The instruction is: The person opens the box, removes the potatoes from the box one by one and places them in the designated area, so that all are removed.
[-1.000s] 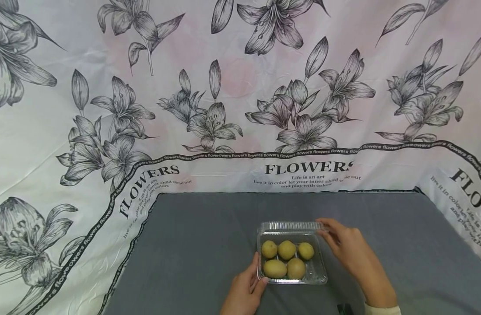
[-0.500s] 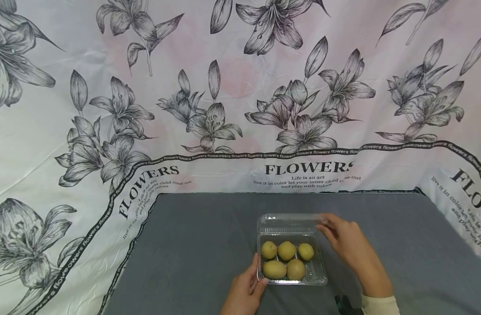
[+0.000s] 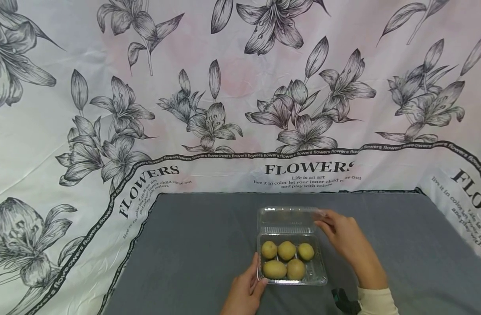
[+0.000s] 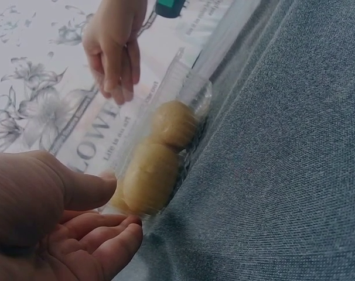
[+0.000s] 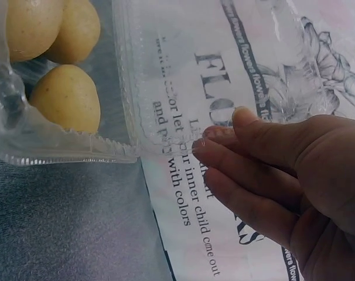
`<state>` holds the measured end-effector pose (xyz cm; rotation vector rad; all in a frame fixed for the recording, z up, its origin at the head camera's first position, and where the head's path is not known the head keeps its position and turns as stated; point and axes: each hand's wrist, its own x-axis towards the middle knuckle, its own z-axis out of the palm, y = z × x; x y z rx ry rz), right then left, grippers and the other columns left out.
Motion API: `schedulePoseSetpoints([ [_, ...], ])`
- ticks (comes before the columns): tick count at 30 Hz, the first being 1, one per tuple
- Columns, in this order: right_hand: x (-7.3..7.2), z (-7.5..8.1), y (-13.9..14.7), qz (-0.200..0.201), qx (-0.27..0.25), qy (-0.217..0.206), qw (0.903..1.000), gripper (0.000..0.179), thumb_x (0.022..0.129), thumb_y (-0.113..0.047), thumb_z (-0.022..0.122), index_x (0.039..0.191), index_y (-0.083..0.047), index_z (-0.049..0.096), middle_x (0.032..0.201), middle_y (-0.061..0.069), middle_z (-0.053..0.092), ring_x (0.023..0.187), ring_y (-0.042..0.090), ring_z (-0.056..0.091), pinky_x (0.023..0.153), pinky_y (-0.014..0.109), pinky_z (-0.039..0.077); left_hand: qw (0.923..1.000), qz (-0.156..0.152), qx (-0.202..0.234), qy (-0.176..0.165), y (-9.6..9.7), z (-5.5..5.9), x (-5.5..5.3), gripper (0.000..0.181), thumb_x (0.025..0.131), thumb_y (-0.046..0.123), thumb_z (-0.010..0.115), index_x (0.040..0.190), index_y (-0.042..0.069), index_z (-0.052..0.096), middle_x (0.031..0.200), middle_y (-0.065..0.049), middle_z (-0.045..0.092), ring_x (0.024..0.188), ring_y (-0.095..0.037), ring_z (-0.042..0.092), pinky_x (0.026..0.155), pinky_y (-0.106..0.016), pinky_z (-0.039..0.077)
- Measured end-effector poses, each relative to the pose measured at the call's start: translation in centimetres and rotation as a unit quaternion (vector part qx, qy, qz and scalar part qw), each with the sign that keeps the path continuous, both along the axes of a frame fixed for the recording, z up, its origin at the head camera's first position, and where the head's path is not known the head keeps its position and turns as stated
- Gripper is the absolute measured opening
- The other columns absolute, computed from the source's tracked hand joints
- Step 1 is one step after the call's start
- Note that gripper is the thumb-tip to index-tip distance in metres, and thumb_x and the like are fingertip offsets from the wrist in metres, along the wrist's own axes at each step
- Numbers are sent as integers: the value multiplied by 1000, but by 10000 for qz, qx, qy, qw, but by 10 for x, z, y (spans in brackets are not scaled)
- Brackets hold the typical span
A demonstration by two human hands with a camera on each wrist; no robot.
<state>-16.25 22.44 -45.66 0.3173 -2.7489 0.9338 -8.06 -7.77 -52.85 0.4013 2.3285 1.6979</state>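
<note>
A clear plastic clamshell container (image 3: 322,279) sits on the grey cloth in the head view, with several yellow-brown potatoes (image 3: 296,268) in its base. Its hinged lid (image 3: 285,220) stands raised and tilted back at the far side. My left hand (image 3: 245,289) holds the near left corner, thumb over the rim and fingers against the side wall. At the lid's right edge my right hand (image 3: 344,238) pinches the plastic. In the right wrist view, thumb and fingertips (image 5: 246,117) meet at the transparent lid, partly seen through it.
Grey cloth (image 3: 189,253) covers the table around the container. A white curtain (image 3: 224,175) with flower prints and lettering hangs behind and at both sides. Beside the right sleeve (image 3: 378,302) is a dark device with a green patch (image 3: 344,302).
My right hand has swung the lid up and back, away from the base, moving slightly left. The left hand, container base and potatoes stay in place.
</note>
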Motion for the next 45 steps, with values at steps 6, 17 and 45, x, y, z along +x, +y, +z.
schedulePoseSetpoints([
  [6, -5, 0, -2, -2, 57, -140, 9999, 22, 103, -14, 71, 121, -1, 72, 109, 16, 80, 98, 36, 77, 81, 55, 62, 9999, 10, -8, 158, 0, 0, 1, 70, 107, 14, 65, 161, -11, 27, 161, -29, 39, 145, -43, 43, 108, -40, 50],
  [17, -14, 2, -4, -36, 150, -198, 9997, 25, 103, -12, 71, 120, 5, 71, 107, 21, 79, 91, 36, 77, 71, 48, 62, 9994, 69, -315, 126, 1, 1, 0, 69, 108, 16, 64, 163, -6, 29, 156, -29, 46, 143, -41, 46, 109, -44, 50],
  [45, -31, -1, -14, -232, 351, -902, 9950, 35, 104, -9, 69, 129, 13, 65, 112, 27, 76, 103, 43, 74, 81, 54, 63, 9993, 25, -360, -36, -1, 3, 1, 71, 107, 17, 65, 164, -5, 28, 161, -26, 42, 146, -41, 42, 111, -49, 47],
])
